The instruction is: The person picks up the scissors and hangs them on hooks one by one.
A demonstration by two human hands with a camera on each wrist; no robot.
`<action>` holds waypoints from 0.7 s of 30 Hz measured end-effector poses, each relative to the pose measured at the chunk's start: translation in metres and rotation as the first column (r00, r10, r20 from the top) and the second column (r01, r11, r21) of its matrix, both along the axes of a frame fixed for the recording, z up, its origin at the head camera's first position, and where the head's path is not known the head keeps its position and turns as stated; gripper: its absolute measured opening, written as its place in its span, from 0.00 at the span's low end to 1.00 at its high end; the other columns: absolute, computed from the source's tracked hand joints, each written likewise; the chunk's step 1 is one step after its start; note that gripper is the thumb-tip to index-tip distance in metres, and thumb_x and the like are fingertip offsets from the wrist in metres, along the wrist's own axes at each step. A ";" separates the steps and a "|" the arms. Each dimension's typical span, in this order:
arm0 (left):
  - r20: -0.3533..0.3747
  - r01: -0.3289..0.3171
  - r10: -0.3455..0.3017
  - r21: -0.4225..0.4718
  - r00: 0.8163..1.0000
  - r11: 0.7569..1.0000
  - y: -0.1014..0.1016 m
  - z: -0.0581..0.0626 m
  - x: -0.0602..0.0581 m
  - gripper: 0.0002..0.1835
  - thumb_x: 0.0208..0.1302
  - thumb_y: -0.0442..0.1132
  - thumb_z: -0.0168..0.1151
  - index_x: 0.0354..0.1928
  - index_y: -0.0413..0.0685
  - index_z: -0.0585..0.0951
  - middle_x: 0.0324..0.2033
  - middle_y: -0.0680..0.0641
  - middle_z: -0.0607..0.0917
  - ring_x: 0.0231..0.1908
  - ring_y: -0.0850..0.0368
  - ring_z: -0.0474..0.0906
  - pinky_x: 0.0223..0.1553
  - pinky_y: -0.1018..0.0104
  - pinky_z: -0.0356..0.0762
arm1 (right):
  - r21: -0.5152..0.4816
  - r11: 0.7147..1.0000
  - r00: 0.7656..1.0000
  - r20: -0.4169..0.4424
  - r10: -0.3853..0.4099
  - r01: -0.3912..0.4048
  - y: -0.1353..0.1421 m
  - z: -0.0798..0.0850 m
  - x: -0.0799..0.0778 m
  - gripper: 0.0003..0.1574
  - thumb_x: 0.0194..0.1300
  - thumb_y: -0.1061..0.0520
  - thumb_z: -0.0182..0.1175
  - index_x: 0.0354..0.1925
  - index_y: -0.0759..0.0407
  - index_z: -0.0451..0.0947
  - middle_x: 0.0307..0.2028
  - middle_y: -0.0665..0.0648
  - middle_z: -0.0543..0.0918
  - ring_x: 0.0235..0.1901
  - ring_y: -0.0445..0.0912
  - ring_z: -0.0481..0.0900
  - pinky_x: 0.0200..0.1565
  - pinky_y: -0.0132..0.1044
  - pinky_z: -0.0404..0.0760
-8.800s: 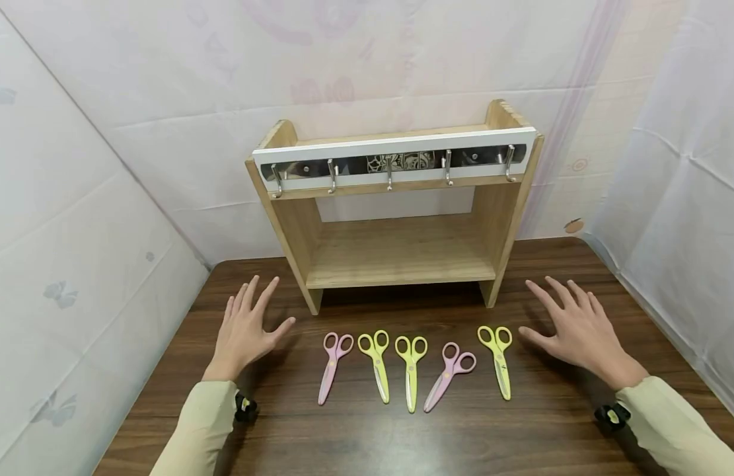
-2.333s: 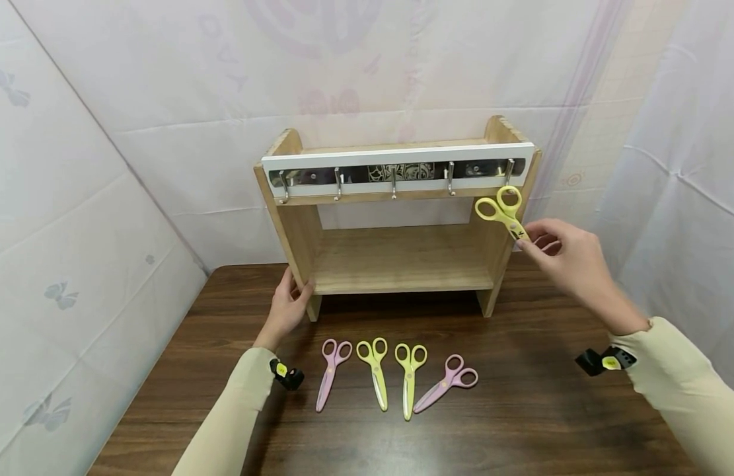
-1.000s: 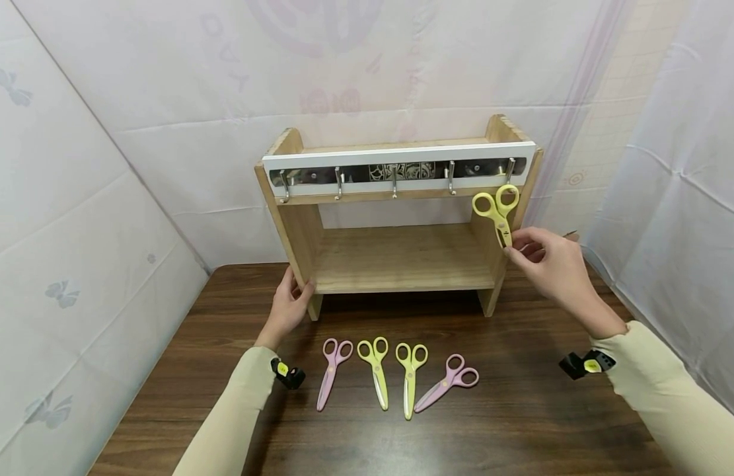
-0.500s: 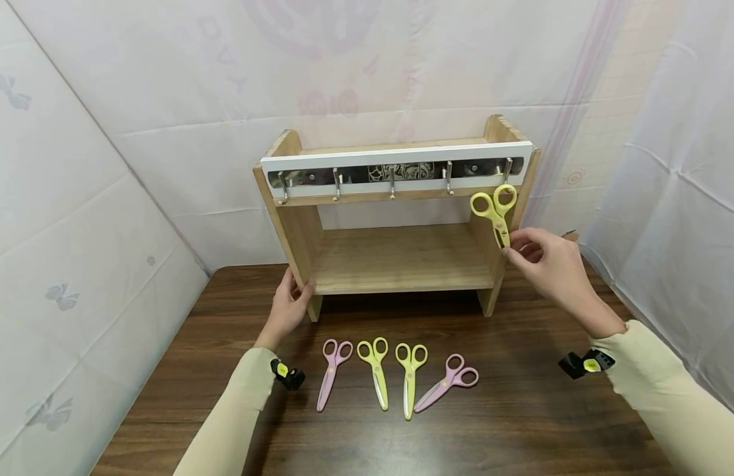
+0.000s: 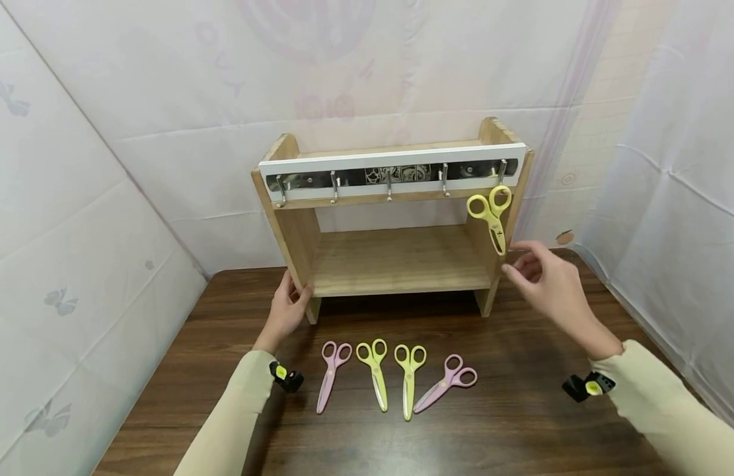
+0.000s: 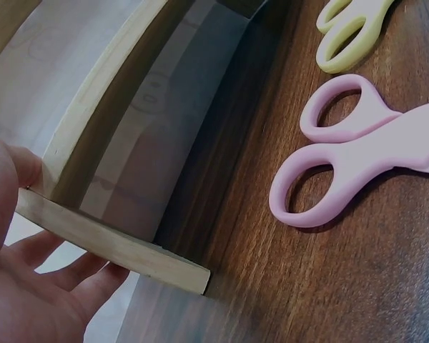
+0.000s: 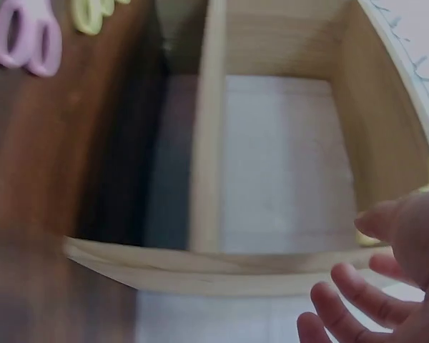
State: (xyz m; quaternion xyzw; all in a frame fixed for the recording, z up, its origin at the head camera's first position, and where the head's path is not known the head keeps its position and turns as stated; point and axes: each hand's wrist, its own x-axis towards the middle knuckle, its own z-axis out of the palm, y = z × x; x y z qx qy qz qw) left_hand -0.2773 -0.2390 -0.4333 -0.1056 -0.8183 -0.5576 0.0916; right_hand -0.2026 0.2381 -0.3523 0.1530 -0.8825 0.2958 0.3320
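Observation:
A yellow pair of scissors (image 5: 495,226) hangs by one finger loop from the rightmost hook (image 5: 502,170) of the wooden shelf (image 5: 402,258), blades down. My right hand (image 5: 548,284) is just right of the blade tip, thumb and index finger apart, holding nothing. In the right wrist view its fingers (image 7: 357,293) spread loosely by the shelf's side board. With thumb in front and fingers behind, my left hand (image 5: 285,311) grips the shelf's lower left side board (image 6: 121,246). Before the shelf lie pink scissors (image 5: 327,383), yellow scissors (image 5: 378,382), more yellow scissors (image 5: 409,387) and another pink pair (image 5: 438,391).
The shelf's white front rail (image 5: 319,162) carries several metal hooks, with the others bare. Patterned white cloth (image 5: 224,165) hangs behind and at both sides of the dark wooden table (image 5: 491,436). The two pairs at right nearly touch at their tips.
The right hand lifted the rightmost yellow scissors from the table to the end hook, then let go and drew slightly away. Earlier, the left hand moved from the table onto the shelf's side.

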 end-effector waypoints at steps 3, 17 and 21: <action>-0.003 0.004 -0.004 -0.002 1.000 1.000 0.000 -0.002 -0.001 0.30 0.79 0.38 0.55 0.78 0.48 0.60 0.69 0.31 0.71 0.66 0.37 0.71 0.61 0.39 0.74 | -0.001 1.000 1.000 0.028 0.004 -0.004 -0.004 -0.021 0.011 0.23 0.62 0.63 0.73 0.54 0.62 0.78 0.28 0.53 0.85 0.26 0.42 0.81 0.29 0.30 0.78; -0.007 -0.013 0.013 -0.008 1.000 1.000 0.000 -0.003 -0.002 0.31 0.79 0.40 0.55 0.79 0.49 0.59 0.69 0.32 0.72 0.65 0.37 0.72 0.60 0.40 0.75 | 0.091 0.989 0.947 0.308 0.086 -0.119 -0.055 -0.078 0.046 0.22 0.64 0.56 0.73 0.54 0.50 0.79 0.24 0.36 0.77 0.22 0.30 0.73 0.22 0.32 0.72; -0.012 -0.013 0.013 -0.003 1.000 1.000 0.001 -0.002 -0.002 0.31 0.78 0.39 0.55 0.79 0.49 0.59 0.69 0.32 0.71 0.65 0.37 0.72 0.61 0.40 0.75 | 0.105 0.983 0.924 0.368 0.102 -0.150 -0.068 -0.087 0.052 0.11 0.64 0.54 0.73 0.44 0.45 0.83 0.21 0.33 0.75 0.19 0.29 0.68 0.20 0.31 0.68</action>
